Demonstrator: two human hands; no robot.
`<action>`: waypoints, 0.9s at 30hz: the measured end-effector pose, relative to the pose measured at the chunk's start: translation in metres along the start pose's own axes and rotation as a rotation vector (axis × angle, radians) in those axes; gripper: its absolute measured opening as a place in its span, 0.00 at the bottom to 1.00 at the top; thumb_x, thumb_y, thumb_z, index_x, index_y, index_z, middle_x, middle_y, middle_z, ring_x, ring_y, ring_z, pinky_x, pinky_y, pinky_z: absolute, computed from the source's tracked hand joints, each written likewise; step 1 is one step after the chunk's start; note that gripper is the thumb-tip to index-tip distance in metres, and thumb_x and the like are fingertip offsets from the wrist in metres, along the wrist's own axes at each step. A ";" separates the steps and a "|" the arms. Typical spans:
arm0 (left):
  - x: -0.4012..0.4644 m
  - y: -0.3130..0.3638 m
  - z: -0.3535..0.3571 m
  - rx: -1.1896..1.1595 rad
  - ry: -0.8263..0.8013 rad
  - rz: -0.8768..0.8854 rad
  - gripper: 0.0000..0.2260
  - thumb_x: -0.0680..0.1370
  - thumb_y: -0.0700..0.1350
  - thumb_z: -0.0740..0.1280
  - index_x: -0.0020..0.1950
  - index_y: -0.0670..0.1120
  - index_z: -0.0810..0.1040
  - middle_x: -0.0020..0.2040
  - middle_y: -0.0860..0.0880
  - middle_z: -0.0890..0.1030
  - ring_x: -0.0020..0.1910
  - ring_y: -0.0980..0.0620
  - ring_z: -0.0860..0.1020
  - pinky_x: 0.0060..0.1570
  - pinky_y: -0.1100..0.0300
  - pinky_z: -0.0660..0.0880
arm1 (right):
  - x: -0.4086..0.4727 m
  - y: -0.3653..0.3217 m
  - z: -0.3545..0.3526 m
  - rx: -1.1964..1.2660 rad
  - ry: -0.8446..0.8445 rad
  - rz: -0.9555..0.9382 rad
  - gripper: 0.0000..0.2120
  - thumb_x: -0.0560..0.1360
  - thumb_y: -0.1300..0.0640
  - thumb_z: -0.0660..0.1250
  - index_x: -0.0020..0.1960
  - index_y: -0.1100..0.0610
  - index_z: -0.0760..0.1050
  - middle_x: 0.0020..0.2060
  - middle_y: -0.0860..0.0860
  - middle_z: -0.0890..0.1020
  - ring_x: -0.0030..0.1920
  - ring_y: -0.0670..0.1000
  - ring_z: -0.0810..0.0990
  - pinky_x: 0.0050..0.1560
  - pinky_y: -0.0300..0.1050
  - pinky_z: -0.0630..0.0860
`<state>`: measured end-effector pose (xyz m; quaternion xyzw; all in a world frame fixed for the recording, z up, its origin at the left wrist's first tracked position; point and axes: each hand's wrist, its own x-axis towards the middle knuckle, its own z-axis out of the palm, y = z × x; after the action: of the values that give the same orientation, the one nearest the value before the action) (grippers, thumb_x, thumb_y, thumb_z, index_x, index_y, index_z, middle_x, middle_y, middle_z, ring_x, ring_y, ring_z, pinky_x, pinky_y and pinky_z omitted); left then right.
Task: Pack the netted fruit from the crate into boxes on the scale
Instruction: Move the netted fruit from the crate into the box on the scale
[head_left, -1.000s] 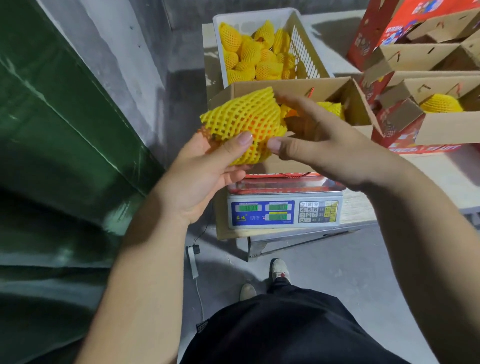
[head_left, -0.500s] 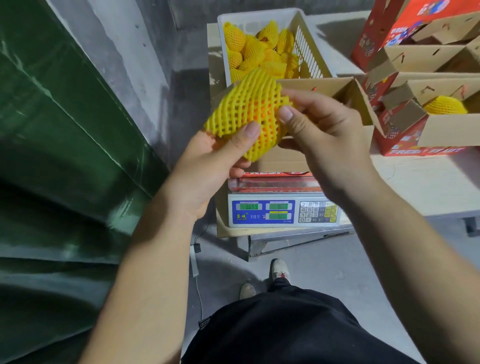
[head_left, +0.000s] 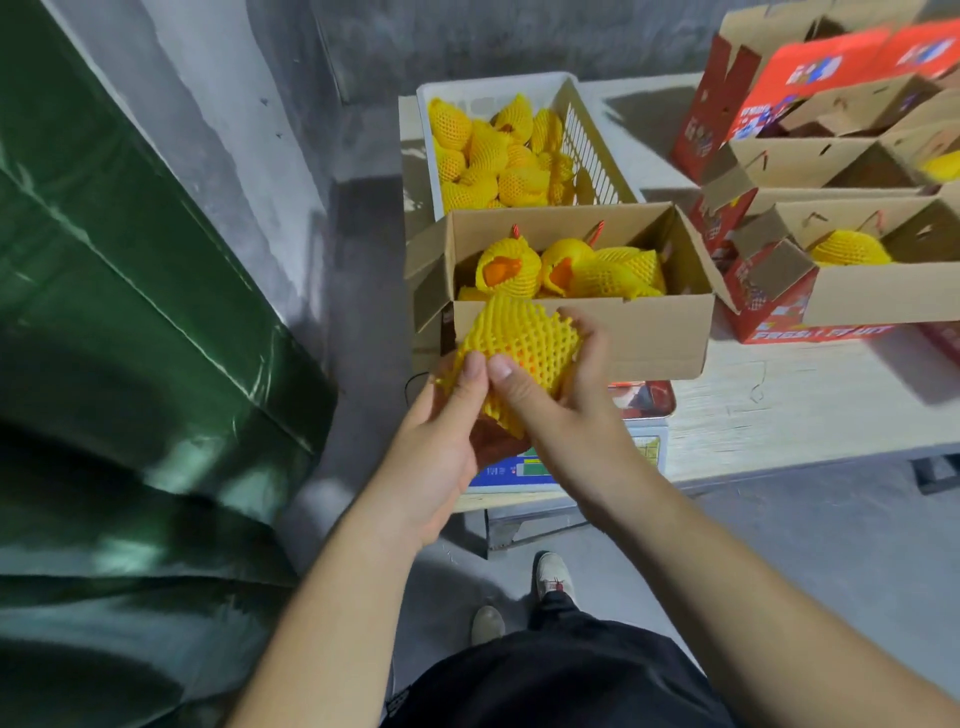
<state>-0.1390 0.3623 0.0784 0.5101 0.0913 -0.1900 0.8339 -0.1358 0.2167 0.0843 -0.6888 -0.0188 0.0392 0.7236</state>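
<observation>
A person stands at a bench (head_left: 779, 415), looking down at both hands, which together hold one netted fruit (head_left: 519, 345) wrapped in yellow foam mesh. The left hand (head_left: 441, 441) cups the fruit from below and to the left, thumb pressed on the net's near face. The right hand (head_left: 566, 410) wraps it from the right, thumb beside the left thumb and fingers curled over the far edge. The fruit sits just in front of the near wall of an open cardboard box (head_left: 582, 332), which rests on a scale (head_left: 524, 467) and already holds several netted fruit. The box opening lies directly beyond and slightly above the fruit, so the coming move is likely a short lift forward over that wall. A white crate (head_left: 587, 140) of more netted fruit stands behind the box.
</observation>
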 end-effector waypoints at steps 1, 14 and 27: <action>0.001 -0.001 0.004 -0.034 0.022 0.000 0.35 0.73 0.62 0.73 0.76 0.49 0.72 0.66 0.45 0.84 0.65 0.45 0.83 0.61 0.45 0.81 | 0.000 0.002 0.002 0.001 -0.002 0.031 0.36 0.73 0.44 0.77 0.72 0.43 0.59 0.55 0.40 0.81 0.59 0.42 0.82 0.58 0.45 0.82; 0.009 0.014 0.003 0.167 0.109 0.102 0.21 0.81 0.56 0.68 0.73 0.64 0.70 0.65 0.60 0.78 0.57 0.47 0.86 0.58 0.50 0.83 | 0.056 -0.028 -0.030 -0.272 0.112 -0.211 0.32 0.72 0.50 0.80 0.71 0.51 0.70 0.57 0.43 0.82 0.59 0.43 0.82 0.56 0.39 0.80; 0.005 0.053 -0.020 0.558 0.270 0.185 0.10 0.85 0.49 0.65 0.64 0.63 0.78 0.61 0.59 0.83 0.55 0.59 0.84 0.56 0.60 0.79 | 0.094 -0.055 -0.049 -1.143 -0.146 -0.295 0.28 0.81 0.45 0.69 0.76 0.55 0.70 0.74 0.56 0.72 0.72 0.58 0.72 0.72 0.56 0.70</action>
<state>-0.1121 0.4002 0.1104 0.7459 0.0987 -0.0615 0.6558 -0.0360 0.1730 0.1346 -0.9549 -0.1821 -0.0309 0.2326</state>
